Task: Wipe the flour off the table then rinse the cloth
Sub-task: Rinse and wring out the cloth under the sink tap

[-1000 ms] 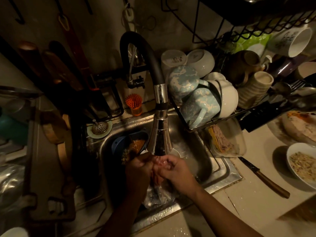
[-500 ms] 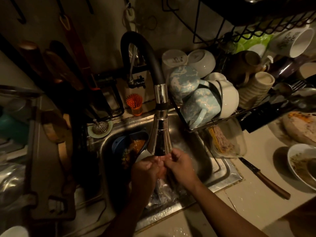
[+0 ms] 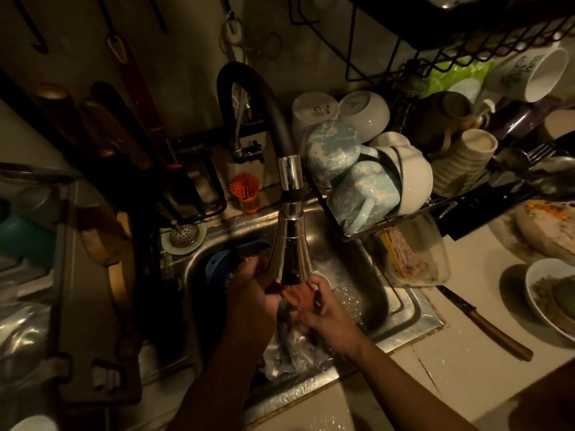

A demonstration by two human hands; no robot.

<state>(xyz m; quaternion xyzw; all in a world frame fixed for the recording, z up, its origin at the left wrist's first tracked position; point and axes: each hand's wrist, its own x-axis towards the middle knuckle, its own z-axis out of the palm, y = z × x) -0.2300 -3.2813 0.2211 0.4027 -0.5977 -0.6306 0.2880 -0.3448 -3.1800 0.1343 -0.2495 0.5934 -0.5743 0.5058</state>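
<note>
Over the steel sink (image 3: 401, 309), my left hand (image 3: 252, 293) and my right hand (image 3: 326, 309) meet right under the chrome spray head of the black faucet (image 3: 291, 244). Both grip a reddish wet cloth (image 3: 294, 297) between them, its dark tail hanging down toward the basin. Water splashes below the hands at the sink's near side. Most of the cloth is hidden by my fingers.
A blue bowl (image 3: 217, 265) sits in the sink at left. A dish rack with upturned mugs (image 3: 357, 181) overhangs the sink's right side, a clear tub (image 3: 413, 256) beneath it. On the counter lie a knife (image 3: 485, 325) and a white bowl (image 3: 550, 297). An orange brush (image 3: 245, 191) stands behind.
Both hands rose closer to the spray head and pressed tighter together on the cloth; the left hand shifted up and left beside the nozzle.
</note>
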